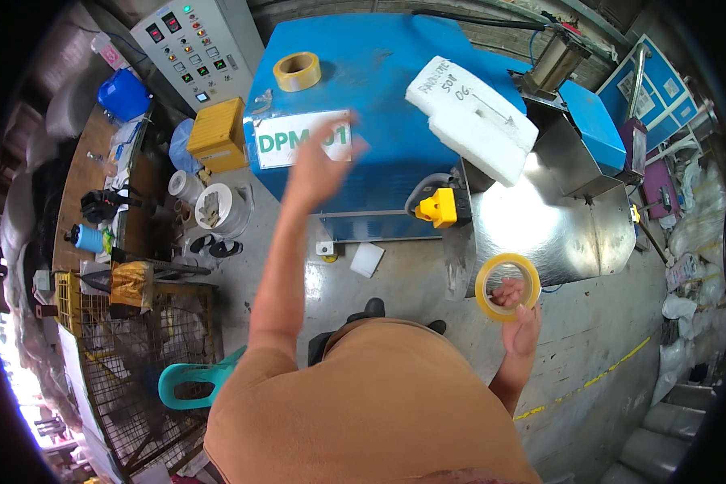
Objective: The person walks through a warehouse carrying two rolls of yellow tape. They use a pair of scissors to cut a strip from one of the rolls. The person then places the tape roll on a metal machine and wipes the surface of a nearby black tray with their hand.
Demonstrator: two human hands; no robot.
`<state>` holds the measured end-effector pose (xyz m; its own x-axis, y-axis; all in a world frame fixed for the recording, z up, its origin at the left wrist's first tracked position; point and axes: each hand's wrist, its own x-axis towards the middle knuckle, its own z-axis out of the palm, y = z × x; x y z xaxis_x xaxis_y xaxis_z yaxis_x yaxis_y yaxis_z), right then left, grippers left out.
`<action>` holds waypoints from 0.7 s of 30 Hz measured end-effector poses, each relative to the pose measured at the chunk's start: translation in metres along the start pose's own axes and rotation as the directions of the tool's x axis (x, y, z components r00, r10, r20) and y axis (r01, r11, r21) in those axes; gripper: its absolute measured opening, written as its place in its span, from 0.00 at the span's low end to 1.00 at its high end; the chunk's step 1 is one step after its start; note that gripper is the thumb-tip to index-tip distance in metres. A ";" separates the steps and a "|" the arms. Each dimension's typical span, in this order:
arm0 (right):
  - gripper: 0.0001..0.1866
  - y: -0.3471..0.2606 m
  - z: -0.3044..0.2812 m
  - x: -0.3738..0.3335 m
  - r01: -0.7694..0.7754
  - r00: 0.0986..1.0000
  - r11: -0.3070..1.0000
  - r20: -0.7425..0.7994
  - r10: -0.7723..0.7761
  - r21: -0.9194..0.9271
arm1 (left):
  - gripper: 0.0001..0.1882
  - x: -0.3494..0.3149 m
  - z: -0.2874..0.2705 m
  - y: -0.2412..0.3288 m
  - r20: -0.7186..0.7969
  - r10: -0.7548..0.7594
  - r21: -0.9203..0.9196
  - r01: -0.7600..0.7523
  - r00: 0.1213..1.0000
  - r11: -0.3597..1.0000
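Note:
My right hand (523, 329) grips a roll of yellowish clear packing tape (481, 290), with some fingers through its core and the thumb at its lower rim. My left hand (321, 165) is stretched forward over a white sign with green lettering (273, 147) on the front of a blue machine (363, 73). Motion blurs its fingers, and whether it touches the sign cannot be told. A second tape roll (300, 82) rests on the machine's top, beyond the left hand. To the right, a white foam block (472, 121) with handwriting lies across the machine's edge.
A shiny metal chute (532, 222) and a yellow plastic part (438, 208) stand at the machine's right. On the left are a control cabinet (194, 48), a yellow crate (218, 135), a white bucket (232, 214), a wire cage (145, 371) and a green chair (187, 385).

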<state>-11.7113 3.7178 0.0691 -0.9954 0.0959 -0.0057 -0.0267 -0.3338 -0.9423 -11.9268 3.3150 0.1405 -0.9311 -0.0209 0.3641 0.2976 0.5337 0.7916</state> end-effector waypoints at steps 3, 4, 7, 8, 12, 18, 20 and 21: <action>0.27 -0.006 0.039 0.019 -0.105 0.994 0.987 -0.028 0.103 -0.123 | 0.37 -0.077 0.027 0.039 0.327 0.290 -0.350 -0.170 0.900 0.921; 0.25 -0.005 0.050 0.026 -0.137 0.990 0.973 -0.042 0.132 -0.187 | 0.41 -0.093 0.035 0.044 0.361 0.378 -0.314 -0.270 0.853 0.910; 0.26 0.003 0.086 0.048 -0.193 0.978 0.927 0.007 0.207 -0.323 | 0.43 -0.121 0.036 0.062 0.421 0.369 -0.377 -0.210 0.829 0.902; 0.27 0.006 0.099 0.053 -0.179 0.979 0.933 0.033 0.199 -0.312 | 0.41 -0.129 0.038 0.064 0.410 0.349 -0.317 -0.227 0.843 0.921; 0.29 0.009 0.158 0.059 -0.161 0.963 0.930 0.153 0.221 -0.330 | 0.33 -0.154 0.045 0.046 0.306 0.241 -0.069 -0.231 0.921 0.970; 0.27 0.010 0.176 0.054 -0.032 0.915 0.888 0.345 0.211 -0.458 | 0.19 -0.162 0.000 0.023 0.321 0.004 -0.101 0.030 0.947 0.994; 0.25 0.011 0.174 0.055 0.202 0.918 0.795 0.392 0.049 -0.572 | 0.20 -0.168 -0.012 0.017 0.354 -0.035 -0.045 0.054 0.935 0.998; 0.24 0.010 0.176 0.054 0.255 0.917 0.779 0.398 -0.008 -0.572 | 0.20 -0.169 -0.016 0.016 0.349 -0.025 -0.047 0.045 0.937 0.998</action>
<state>-11.7816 3.5545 0.1189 -0.9496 -0.2823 0.1359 -0.2222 0.3008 -0.9274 -11.7610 3.3137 0.0990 -0.9534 0.2618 0.1498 0.2653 0.4917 0.8294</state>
